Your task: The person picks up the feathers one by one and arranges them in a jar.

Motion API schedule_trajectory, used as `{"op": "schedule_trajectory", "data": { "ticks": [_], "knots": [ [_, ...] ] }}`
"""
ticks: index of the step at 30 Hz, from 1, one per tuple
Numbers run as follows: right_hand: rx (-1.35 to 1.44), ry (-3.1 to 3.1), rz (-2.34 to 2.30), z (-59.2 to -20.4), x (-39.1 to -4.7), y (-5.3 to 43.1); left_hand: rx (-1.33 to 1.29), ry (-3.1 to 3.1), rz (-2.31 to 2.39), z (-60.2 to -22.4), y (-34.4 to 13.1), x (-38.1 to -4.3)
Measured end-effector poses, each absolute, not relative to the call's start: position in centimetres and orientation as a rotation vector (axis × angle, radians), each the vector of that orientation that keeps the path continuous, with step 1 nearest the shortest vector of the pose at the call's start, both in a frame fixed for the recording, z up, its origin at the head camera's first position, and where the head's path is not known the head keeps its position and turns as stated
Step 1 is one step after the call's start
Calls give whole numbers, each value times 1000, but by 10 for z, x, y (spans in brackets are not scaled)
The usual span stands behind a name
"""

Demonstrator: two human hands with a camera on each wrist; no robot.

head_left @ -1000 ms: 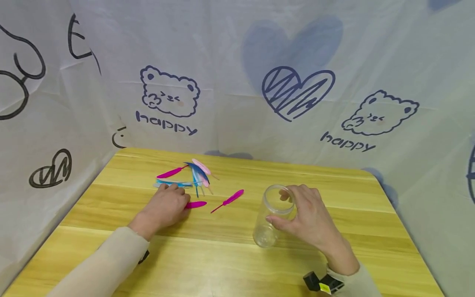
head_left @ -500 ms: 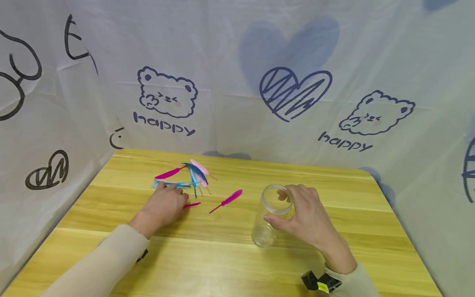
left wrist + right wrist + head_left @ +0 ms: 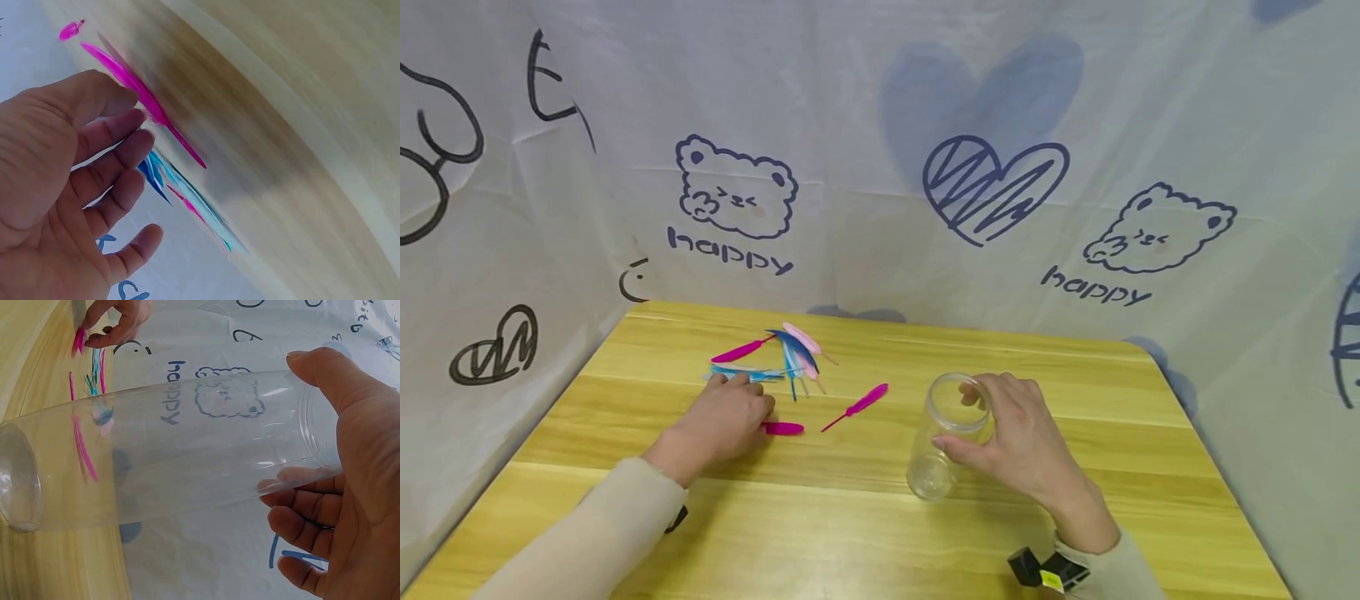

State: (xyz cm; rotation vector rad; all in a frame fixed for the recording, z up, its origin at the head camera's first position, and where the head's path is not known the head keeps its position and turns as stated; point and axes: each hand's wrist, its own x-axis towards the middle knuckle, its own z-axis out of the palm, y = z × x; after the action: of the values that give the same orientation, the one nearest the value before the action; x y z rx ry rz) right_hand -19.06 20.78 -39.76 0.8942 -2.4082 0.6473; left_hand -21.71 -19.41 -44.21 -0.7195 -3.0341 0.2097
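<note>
My left hand (image 3: 718, 425), at the left of the table, pinches a magenta feather (image 3: 784, 428) between thumb and index finger. In the left wrist view that feather (image 3: 140, 94) slants past the fingertips with its quill pointing down and right; the other fingers curve loosely. Just beyond the hand lie light blue feathers (image 3: 760, 375), a dark blue feather (image 3: 796, 347), a pale pink feather (image 3: 802, 337) and another magenta feather (image 3: 737, 351). My right hand (image 3: 1026, 442) grips the clear jar (image 3: 934, 467) near its open rim. No feather is inside the jar.
A loose magenta feather (image 3: 867, 400) lies between my left hand and the jar. The wooden table (image 3: 820, 533) ends at a white printed cloth (image 3: 865, 225) hanging behind and at the sides. A black device (image 3: 1037, 571) sits on my right wrist.
My left hand has shifted slightly left and nearer to me, and the pinched magenta feather has turned in its fingers. The right hand keeps hold of the jar in the same place.
</note>
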Motion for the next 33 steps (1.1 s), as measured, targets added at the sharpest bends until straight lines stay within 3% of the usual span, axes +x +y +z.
{"op": "schedule_trajectory", "data": {
  "ticks": [33],
  "knots": [
    [894, -2421, 609, -397, -190, 207, -773, -3113, 336, -439, -187, -224]
  ]
}}
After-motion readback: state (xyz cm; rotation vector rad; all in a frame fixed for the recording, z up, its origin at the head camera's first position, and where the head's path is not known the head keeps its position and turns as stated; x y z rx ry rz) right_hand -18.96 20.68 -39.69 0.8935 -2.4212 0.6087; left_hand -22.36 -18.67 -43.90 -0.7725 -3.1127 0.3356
